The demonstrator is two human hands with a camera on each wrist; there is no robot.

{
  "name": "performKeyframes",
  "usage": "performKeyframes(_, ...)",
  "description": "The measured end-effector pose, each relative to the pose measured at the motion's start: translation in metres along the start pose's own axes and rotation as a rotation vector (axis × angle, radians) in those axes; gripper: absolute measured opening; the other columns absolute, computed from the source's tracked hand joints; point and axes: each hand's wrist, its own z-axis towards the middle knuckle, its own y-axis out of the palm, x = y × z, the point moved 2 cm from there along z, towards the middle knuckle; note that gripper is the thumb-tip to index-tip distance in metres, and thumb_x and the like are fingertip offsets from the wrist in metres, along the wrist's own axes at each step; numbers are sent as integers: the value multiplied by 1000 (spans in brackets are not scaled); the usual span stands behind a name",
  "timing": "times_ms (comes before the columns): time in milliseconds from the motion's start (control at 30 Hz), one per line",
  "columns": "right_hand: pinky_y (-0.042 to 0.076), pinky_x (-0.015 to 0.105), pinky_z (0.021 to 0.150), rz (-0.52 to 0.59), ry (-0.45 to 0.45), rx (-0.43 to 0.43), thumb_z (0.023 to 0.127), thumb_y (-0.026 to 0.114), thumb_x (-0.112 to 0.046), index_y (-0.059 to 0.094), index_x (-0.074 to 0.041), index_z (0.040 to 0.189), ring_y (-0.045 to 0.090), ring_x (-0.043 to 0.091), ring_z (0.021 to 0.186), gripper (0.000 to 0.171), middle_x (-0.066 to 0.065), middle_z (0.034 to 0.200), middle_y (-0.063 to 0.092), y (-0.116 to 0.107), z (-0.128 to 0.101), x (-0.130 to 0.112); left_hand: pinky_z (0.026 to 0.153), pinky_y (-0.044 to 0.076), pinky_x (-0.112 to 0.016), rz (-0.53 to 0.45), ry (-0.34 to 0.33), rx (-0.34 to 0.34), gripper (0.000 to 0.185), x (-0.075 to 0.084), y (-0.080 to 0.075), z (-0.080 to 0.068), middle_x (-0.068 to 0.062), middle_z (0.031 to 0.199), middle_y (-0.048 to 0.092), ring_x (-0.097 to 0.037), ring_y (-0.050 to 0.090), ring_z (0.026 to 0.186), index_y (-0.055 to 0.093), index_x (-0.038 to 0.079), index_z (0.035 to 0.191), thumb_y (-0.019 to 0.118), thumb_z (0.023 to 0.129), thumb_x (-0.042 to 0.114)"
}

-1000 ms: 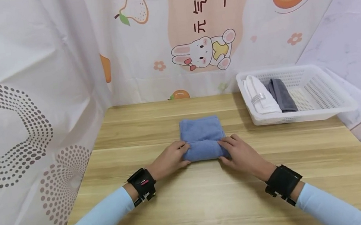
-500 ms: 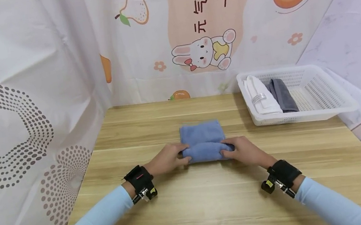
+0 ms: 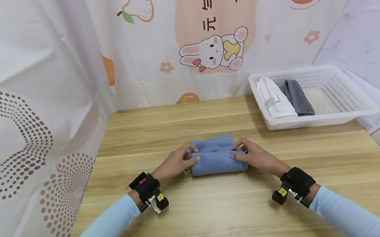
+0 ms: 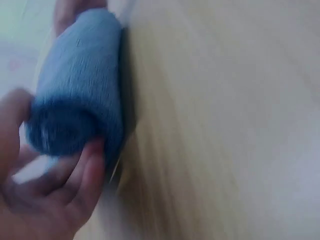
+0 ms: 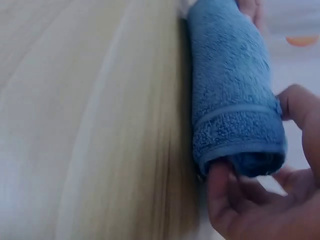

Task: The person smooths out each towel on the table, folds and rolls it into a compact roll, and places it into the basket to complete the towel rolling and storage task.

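A blue towel (image 3: 218, 162) lies on the wooden table, its near part rolled into a thick cylinder and a short flat stretch left behind it. My left hand (image 3: 177, 162) grips the roll's left end. At the right end, my right hand (image 3: 258, 157) holds the roll between thumb and fingers. The left wrist view shows the spiral end of the rolled towel (image 4: 82, 75), with fingertips curled against it. In the right wrist view, a woven band crosses the rolled towel (image 5: 230, 75) near its end, and a fingertip sits at the opening.
A white plastic basket (image 3: 322, 119) stands at the back right of the table (image 3: 202, 219). Inside it are a folded white towel (image 3: 276, 100) and a folded dark grey towel (image 3: 298, 99) side by side. Printed curtains (image 3: 143, 61) hang behind and to the left.
The roll has grown thicker and the flat stretch behind it has become shorter. Both hands have shifted their grip at the roll's ends, with fingers now reaching over its far side.
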Motion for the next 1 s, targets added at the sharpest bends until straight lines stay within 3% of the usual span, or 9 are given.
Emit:
performKeyframes(100,48,40,82,-163,-165,111,94,76,-18,64,-8,106,57,28,100,19,10,108,63,2,0,-10,76,52,-32,90,128,92,13,8,1,2,2,102,62,-17,59,91,63,15,111,68,102,23)
performKeyframes(267,50,44,80,-532,-455,273,87,81,-6,75,-10,87,59,27,91,7,6,95,65,9,-3,-22,86,51,-33,370,317,195,4,20,3,1,3,104,66,-16,58,102,74,13,100,70,100,16)
performKeyframes(400,55,43,84,-704,-633,293,89,80,-6,77,-3,95,64,29,96,8,10,100,70,15,-10,-23,89,51,-31,585,458,184,12,25,6,-4,-2,108,70,-18,60,102,77,7,107,69,101,13)
performKeyframes(500,55,45,87,-756,-719,267,87,83,-14,75,5,108,64,33,103,29,17,111,70,16,-16,-20,94,50,-34,726,530,151,33,25,8,-9,-8,115,69,-22,61,107,74,2,116,74,97,28)
performKeyframes(567,54,47,89,-790,-746,250,83,88,-19,72,7,113,61,35,107,44,19,118,66,16,-20,-17,102,47,-39,796,539,126,51,25,9,-11,-10,122,66,-25,59,115,70,0,123,80,91,38)
performKeyframes(667,52,47,91,-834,-752,244,75,94,-22,69,8,118,56,35,109,58,19,122,61,16,-23,-15,112,40,-45,832,496,91,67,26,9,-14,-13,129,63,-29,55,125,65,-2,130,85,83,42)
performKeyframes(733,51,46,92,-847,-746,238,73,95,-17,68,7,118,56,35,110,58,19,122,60,16,-22,-14,116,35,-47,830,464,80,64,26,9,-14,-13,130,62,-30,54,128,64,-2,131,86,85,37)
performKeyframes(833,52,46,92,-846,-717,223,73,94,-14,68,7,119,58,35,109,57,20,120,61,15,-18,-14,112,41,-42,807,426,75,58,25,9,-13,-12,129,62,-27,56,123,64,-1,131,84,88,32)
performKeyframes(1000,54,47,92,-804,-607,164,79,88,-15,67,10,124,63,37,110,55,24,120,64,12,-12,-15,101,48,-34,686,324,46,55,19,7,-11,-12,133,61,-22,55,119,62,-2,135,78,93,30)
